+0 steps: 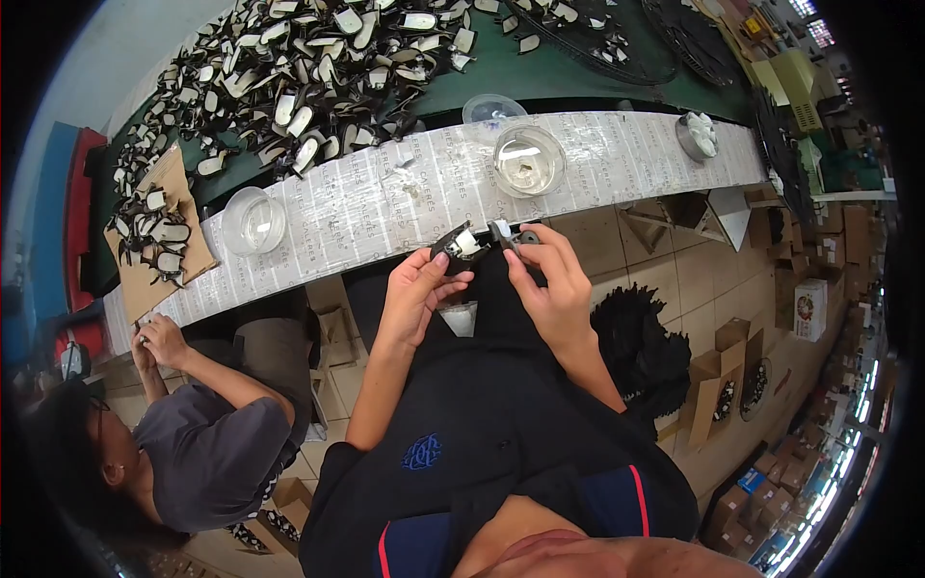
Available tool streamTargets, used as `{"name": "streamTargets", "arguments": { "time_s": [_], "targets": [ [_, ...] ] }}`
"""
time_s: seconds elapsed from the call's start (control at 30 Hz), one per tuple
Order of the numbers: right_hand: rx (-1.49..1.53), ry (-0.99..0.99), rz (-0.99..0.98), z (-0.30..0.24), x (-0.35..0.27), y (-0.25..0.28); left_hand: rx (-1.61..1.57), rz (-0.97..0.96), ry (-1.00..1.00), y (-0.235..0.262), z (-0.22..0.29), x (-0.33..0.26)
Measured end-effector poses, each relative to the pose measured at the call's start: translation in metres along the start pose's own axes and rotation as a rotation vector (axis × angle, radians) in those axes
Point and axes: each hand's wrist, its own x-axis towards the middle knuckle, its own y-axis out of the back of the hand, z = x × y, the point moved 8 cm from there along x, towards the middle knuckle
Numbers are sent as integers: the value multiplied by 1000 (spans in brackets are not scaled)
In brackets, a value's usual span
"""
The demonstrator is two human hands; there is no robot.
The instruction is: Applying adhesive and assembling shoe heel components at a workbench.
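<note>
Both hands work just off the near edge of the paper-covered bench (405, 197) — the left hand (416, 294) pinches a small black-and-white plastic part (456, 244), the right hand (544, 279) nips a dark metal-tipped piece (514, 234) beside it (seemingly mid-joining). Next, I'd judge, comes careful lining-up before pressing them together.

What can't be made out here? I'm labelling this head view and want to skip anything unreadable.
- Small black and white part in the left hand: too small to tell its kind.
- Dark piece at the right hand: fingers partly cover it.
- Contents of the clear bowl: glare.
- Co-worker's hands: what they hold is too small to see.
</note>
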Motion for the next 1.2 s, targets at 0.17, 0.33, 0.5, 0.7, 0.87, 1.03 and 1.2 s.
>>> {"name": "streamTargets", "arguments": {
  "time_s": [0.17, 0.33, 0.5, 0.7, 0.87, 1.03, 1.2],
  "targets": [
    [70, 58, -29, -10, 2, -2, 13, 13, 7, 1, -1, 0],
    [103, 51, -101, -14, -4, -12, -10, 10, -7, -2, 0, 0],
    [-2, 137, -49, -11, -1, -7, 35, 37, -19, -1, 1, -3],
    [-56, 125, 41, -11, 3, 13, 19, 28, -32, -5, 5, -7],
    [46, 15, 146, 2, -3, 30, -31, -10, -41, -11, 9, -20],
    [240, -47, 249, -4, -11, 49, -296, -267, -103, -24, 9, -43],
    [369, -67, 303, -4, -30, 59, -622, -494, -77, -48, 12, -74]
  ]
}}
